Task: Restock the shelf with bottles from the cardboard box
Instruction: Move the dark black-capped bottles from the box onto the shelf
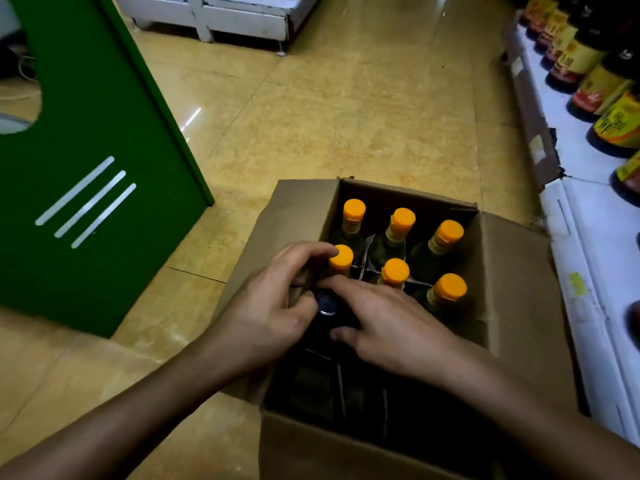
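Yellow floor tiles surround the cardboard box (512, 271) at lower centre. My left hand (273, 306) curls round the dark-capped bottle (326, 304); my right hand (391, 323) rests released beside it. I'd lift straight up, clear of the orange-capped bottles (394, 271).

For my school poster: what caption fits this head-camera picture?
Left hand and right hand reach into the cardboard box of orange-capped bottles.

Glossy yellow tile floor (346, 116), green panel (86, 150) left, white cabinet (242, 19) beyond.
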`<state>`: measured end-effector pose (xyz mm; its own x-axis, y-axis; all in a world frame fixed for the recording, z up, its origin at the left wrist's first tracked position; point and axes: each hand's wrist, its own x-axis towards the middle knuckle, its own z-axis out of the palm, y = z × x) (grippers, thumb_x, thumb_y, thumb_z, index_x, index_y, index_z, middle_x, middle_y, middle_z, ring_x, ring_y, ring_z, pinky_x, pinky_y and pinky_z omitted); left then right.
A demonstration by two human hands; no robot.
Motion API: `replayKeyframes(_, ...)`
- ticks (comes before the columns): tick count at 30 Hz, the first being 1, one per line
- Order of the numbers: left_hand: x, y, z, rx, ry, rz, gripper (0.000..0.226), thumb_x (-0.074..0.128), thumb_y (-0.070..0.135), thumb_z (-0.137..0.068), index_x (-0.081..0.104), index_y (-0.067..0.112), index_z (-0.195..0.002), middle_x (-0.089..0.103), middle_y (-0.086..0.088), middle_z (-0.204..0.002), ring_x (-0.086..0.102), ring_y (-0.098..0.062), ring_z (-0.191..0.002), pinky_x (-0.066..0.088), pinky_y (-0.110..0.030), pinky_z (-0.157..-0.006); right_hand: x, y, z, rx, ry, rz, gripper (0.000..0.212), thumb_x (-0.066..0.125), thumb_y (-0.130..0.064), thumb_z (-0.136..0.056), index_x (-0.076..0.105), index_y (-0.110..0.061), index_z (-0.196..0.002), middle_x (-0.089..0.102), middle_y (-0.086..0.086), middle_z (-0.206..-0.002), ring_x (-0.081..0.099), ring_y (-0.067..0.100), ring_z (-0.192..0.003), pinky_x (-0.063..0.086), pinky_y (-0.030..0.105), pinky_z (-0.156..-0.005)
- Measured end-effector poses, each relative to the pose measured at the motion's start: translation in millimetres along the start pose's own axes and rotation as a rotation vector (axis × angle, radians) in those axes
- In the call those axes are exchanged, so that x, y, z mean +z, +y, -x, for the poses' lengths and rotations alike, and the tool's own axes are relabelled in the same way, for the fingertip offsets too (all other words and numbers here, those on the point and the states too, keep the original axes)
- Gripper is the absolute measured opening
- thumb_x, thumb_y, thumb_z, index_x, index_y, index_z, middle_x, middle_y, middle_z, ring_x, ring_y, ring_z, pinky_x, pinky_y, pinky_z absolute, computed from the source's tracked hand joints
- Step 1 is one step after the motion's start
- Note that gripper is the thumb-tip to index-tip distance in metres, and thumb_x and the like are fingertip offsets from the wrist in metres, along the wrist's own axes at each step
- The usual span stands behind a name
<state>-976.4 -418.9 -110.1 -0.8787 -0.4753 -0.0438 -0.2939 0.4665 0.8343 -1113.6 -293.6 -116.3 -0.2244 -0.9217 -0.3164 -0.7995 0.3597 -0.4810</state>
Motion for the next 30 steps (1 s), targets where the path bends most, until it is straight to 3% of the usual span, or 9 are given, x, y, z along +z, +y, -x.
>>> replayKeyframes(3,-0.9,1.9,3.4,-0.016,0.002,0.009,0.063,0.058,-0.005,-0.090,0.053,0.034,-0.139,0.052,0.029,-0.129,0.045,0.023,-0.114,0.036,0.005,-0.088,5.0,4.2,-9.3,0.014,0.030,0.004,0.054,0.072,-0.031,-0.092,0.045,-0.038,-0.138,0.064,-0.008,-0.132,0.060,0.017,-0.123,0.053,0.042,-0.099)
replayKeyframes(7,-0.7,6.1,6.8,-0.037,-0.005,0.007,0.063,0.057,-0.004,-0.091,0.051,0.034,-0.141,0.053,0.021,-0.135,0.048,0.013,-0.121,0.036,0.005,-0.091,7.2,8.4,-15.4,0.032,0.064,-0.068,0.043,0.076,-0.033,-0.089,0.058,-0.041,-0.127,0.068,-0.014,-0.124,0.063,0.010,-0.117,0.054,0.036,-0.096)
replayKeyframes(12,-1.7,4.6,11.6,-0.034,-0.023,0.011,0.064,0.058,-0.003,-0.092,0.048,0.034,-0.143,0.053,0.021,-0.138,0.049,0.008,-0.127,0.039,-0.003,-0.103,17.1,7.1,-8.0,0.032,0.154,-0.072,0.039,0.077,-0.041,-0.086,0.060,-0.043,-0.122,0.070,-0.015,-0.117,0.063,0.009,-0.113,0.054,0.038,-0.093)
replayKeyframes(17,-1.9,0.5,11.4,-0.029,-0.044,0.030,0.068,0.060,-0.008,-0.088,0.048,0.029,-0.144,0.052,0.018,-0.142,0.046,0.012,-0.129,0.034,-0.001,-0.104,6.9,-2.9,4.2,0.008,0.286,-0.132,0.034,0.075,-0.044,-0.086,0.064,-0.042,-0.117,0.066,-0.013,-0.108,0.060,0.009,-0.105,0.052,0.035,-0.089)
replayKeyframes(21,-8.2,1.5,11.7,-0.014,-0.134,0.100,0.081,0.065,-0.010,-0.085,0.041,0.047,-0.137,0.054,0.025,-0.135,0.049,0.019,-0.123,0.039,-0.001,-0.095,-24.0,-18.7,17.4,-0.044,0.381,-0.264,0.036,0.076,-0.043,-0.085,0.067,-0.039,-0.120,0.072,-0.018,-0.108,0.065,-0.001,-0.103,0.055,0.029,-0.089)
replayKeyframes(25,-15.3,5.7,9.9,-0.020,-0.237,0.165,0.089,0.075,-0.001,-0.086,0.032,0.062,-0.132,0.057,0.026,-0.130,0.055,0.014,-0.119,0.046,-0.007,-0.090,-49.9,-32.0,28.1,-0.089,0.511,-0.411,0.027,0.079,-0.039,-0.081,0.073,-0.034,-0.107,0.074,-0.022,-0.096,0.067,-0.007,-0.095,0.053,0.019,-0.080)
replayKeyframes(28,-15.3,9.1,6.7,-0.018,-0.224,0.238,0.090,0.083,0.010,-0.084,0.031,0.054,-0.142,0.060,0.024,-0.132,0.056,0.011,-0.124,0.046,-0.010,-0.098,-63.3,-42.3,34.8,-0.127,0.567,-0.543,0.026,0.082,-0.036,-0.078,0.075,-0.032,-0.103,0.075,-0.020,-0.095,0.071,-0.001,-0.093,0.058,0.028,-0.081)
replayKeyframes(30,-13.4,13.4,5.5,-0.032,-0.207,0.265,0.087,0.086,0.016,-0.081,0.034,0.054,-0.139,0.061,0.031,-0.128,0.056,0.014,-0.121,0.045,-0.006,-0.095,-70.3,-49.2,39.9,-0.178,0.600,-0.630,0.023,0.084,-0.033,-0.077,0.076,-0.029,-0.098,0.076,-0.013,-0.091,0.073,0.004,-0.088,0.059,0.030,-0.076)
